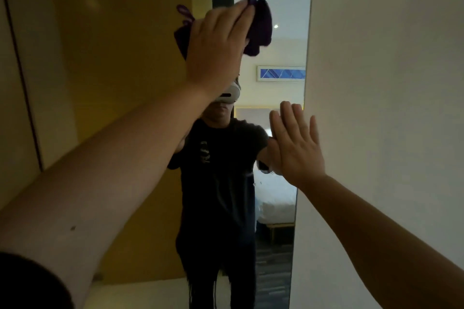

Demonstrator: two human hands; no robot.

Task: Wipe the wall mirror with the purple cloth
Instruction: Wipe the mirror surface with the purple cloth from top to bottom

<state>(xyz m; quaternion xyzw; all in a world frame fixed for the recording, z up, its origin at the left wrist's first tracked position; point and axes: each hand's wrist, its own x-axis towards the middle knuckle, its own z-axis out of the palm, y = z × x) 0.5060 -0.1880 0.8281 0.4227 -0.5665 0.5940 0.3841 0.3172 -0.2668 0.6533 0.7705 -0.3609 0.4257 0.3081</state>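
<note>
Likely to leave fresh prints: right hand (295,143) spread flat and wide, holding nothing, pressed near the right edge of the wall mirror (273,40) where glass meets the white wall (389,108). Worth wiping there last, or lifting off first. Could also smear rather than clean, with the purple cloth (261,25) bunched into a wad and only part of it against the glass. Some risk of the loose folds slipping out at full reach. Left hand (216,47) raised high, fingers (241,11) closed over the cloth, pressing it to the upper part of the mirror. Cloth up and left of the right hand, well apart from it, partly hidden behind the left hand. Lower mirror out of reach of both hands for now.
</note>
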